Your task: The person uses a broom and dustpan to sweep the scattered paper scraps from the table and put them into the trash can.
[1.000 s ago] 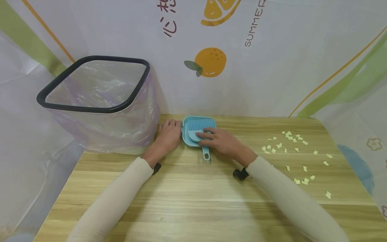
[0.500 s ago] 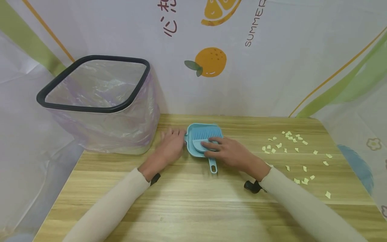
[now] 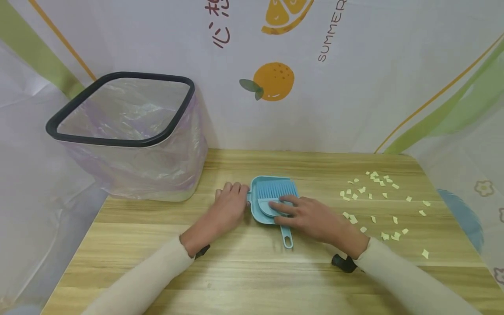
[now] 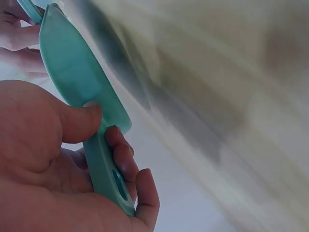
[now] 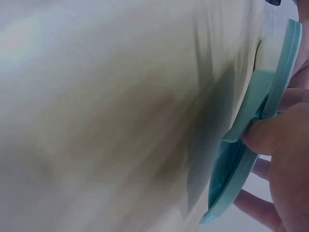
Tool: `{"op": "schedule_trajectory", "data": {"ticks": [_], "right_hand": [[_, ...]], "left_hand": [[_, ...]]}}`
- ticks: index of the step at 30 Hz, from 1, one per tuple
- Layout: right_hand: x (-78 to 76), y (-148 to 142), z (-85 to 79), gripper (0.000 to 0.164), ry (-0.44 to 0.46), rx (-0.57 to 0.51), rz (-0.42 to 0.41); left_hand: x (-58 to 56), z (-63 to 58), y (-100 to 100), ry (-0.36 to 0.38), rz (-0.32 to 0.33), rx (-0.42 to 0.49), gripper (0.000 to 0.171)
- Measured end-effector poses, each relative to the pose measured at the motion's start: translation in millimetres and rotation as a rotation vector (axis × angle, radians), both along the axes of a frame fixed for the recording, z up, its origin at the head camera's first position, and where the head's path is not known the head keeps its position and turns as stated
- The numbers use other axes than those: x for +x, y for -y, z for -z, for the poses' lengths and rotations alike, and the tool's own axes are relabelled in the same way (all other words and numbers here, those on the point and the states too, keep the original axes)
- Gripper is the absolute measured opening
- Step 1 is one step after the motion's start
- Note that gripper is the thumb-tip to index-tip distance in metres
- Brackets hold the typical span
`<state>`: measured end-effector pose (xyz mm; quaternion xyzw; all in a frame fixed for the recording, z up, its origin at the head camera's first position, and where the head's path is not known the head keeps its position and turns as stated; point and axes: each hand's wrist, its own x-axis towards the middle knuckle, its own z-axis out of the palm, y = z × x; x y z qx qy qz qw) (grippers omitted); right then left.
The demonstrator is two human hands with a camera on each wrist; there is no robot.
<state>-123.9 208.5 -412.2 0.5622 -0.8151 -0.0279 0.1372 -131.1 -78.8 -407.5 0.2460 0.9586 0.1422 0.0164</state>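
A light blue dustpan point(image 3: 257, 213) with a matching brush point(image 3: 275, 190) laid in it is at the middle of the table in the head view. My left hand point(image 3: 226, 209) grips the dustpan's handle point(image 4: 100, 164), thumb on one side and fingers curled round the other in the left wrist view. My right hand point(image 3: 316, 218) pinches the brush against the dustpan, fingers on top and thumb point(image 5: 260, 137) on the opposite side. The brush's holed handle point(image 3: 287, 237) points toward the person. Shadows show the set slightly above the tabletop.
A bin point(image 3: 138, 170) with a black rim and a plastic liner stands at the back left. Small pale yellow paper scraps point(image 3: 362, 190) lie scattered on the right of the wooden table point(image 3: 236, 284). A printed sheet point(image 3: 334, 109) hangs behind.
Both hands have drawn the dustpan and brush toward the person and slightly right, away from the back edge. More paper scraps show beside the right forearm.
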Motion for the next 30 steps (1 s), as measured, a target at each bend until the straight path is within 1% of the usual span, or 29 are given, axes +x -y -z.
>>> {"op": "schedule_trajectory", "data": {"ticks": [4,9,11,16,20,25,30], "right_hand": [[9.3,-3.8,-0.5,0.052,-0.004,0.070,0.011],[16.8,-6.2,0.9,0.052,-0.028,0.111,0.013],[18.9,-6.7,1.4,0.052,-0.036,0.105,0.008],[21.8,-6.7,2.3,0.051,-0.042,0.095,-0.007],[21.7,-4.8,3.6,0.045,-0.033,0.068,-0.016],[20.4,-2.5,4.4,0.042,-0.035,0.031,-0.012],[18.3,-0.8,3.7,0.031,0.003,-0.038,0.004]], "left_hand": [[7.8,3.3,-3.3,0.008,0.016,-0.006,0.029],[14.9,6.7,-5.7,-0.013,0.035,-0.002,0.028],[16.7,7.8,-6.2,-0.017,0.045,0.004,0.027],[19.3,9.5,-7.0,0.002,0.052,0.007,0.027],[19.4,11.0,-7.1,0.004,0.059,-0.002,0.028],[18.9,12.3,-7.2,-0.003,0.056,-0.009,0.028],[19.3,12.3,-7.4,0.031,0.040,-0.030,0.028]]}}
